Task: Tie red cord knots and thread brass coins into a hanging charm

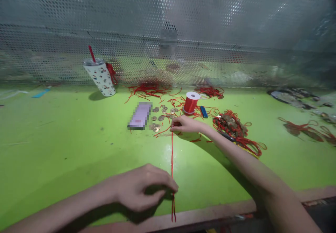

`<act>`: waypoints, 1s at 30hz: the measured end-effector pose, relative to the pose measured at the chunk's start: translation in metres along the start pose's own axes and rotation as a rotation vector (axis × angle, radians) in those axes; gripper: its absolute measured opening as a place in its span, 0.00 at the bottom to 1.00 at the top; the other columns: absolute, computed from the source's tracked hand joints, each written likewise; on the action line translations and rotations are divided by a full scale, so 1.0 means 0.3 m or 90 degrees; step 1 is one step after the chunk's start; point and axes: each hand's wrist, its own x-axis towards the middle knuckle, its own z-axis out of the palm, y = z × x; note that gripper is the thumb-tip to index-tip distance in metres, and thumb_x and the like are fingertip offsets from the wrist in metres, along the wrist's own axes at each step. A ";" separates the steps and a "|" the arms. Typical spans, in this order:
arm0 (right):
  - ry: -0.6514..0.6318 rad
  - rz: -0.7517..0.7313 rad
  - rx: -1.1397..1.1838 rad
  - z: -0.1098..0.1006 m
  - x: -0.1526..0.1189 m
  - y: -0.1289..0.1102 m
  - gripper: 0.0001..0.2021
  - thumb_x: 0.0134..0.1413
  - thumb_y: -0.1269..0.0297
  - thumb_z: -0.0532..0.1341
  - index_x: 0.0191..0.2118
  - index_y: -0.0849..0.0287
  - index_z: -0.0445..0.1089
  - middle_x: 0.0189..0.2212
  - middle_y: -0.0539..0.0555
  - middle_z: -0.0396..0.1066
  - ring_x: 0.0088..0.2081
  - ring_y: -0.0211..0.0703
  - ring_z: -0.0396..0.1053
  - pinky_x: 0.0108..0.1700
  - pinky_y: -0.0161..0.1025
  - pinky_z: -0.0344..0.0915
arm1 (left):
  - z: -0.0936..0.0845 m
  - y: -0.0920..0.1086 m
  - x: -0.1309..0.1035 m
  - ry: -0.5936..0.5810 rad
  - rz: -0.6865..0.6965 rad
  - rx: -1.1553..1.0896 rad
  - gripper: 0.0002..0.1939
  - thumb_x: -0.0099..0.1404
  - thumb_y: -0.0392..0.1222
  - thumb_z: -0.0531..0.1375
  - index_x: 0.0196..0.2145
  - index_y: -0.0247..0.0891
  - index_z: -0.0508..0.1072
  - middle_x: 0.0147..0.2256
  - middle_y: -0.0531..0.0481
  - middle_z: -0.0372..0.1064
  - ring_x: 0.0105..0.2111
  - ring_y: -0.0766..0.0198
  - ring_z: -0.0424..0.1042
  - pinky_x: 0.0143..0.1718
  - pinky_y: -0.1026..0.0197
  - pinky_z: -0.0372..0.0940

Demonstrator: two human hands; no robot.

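A red cord [172, 152] runs in a nearly straight line between my two hands. Near the table's front edge, my left hand [148, 187] pinches its lower part, and two loose tails hang below the fingertips. Farther back, my right hand [185, 124] is closed on the cord's upper end. Just left of those right fingertips lie several bronze coins [156, 128] and short red cord scraps. A spool of red cord [191, 103] stands upright behind my right hand, with a blue lighter [203, 112] beside it.
A phone [141, 115] lies left of the coins. A white tumbler [102, 78] with a red straw stands at the back left. Beyond my right forearm are a heap of corded coins [231, 124] and dark-and-yellow scissors [228, 137]. A perforated metal screen [131, 58] closes off the back.
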 end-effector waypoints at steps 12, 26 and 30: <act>-0.014 -0.017 -0.022 0.000 0.011 0.001 0.11 0.63 0.60 0.62 0.36 0.64 0.73 0.26 0.50 0.69 0.27 0.37 0.61 0.31 0.34 0.55 | -0.087 -0.284 0.106 0.052 0.218 0.764 0.15 0.70 0.25 0.52 0.47 0.27 0.77 0.45 0.36 0.79 0.47 0.53 0.78 0.46 0.54 0.74; -0.018 0.007 -0.004 -0.010 0.010 -0.008 0.12 0.60 0.59 0.64 0.36 0.65 0.76 0.25 0.50 0.70 0.26 0.36 0.61 0.29 0.34 0.54 | -0.022 -0.281 0.116 0.151 0.217 0.733 0.14 0.70 0.25 0.52 0.41 0.29 0.77 0.40 0.39 0.81 0.41 0.57 0.81 0.44 0.58 0.77; -0.005 -0.003 -0.005 -0.002 0.006 -0.009 0.12 0.61 0.59 0.64 0.37 0.65 0.76 0.26 0.51 0.71 0.26 0.37 0.63 0.30 0.34 0.55 | -0.012 -0.284 0.108 0.162 0.188 0.679 0.14 0.69 0.25 0.52 0.43 0.28 0.77 0.41 0.39 0.81 0.43 0.57 0.80 0.46 0.57 0.76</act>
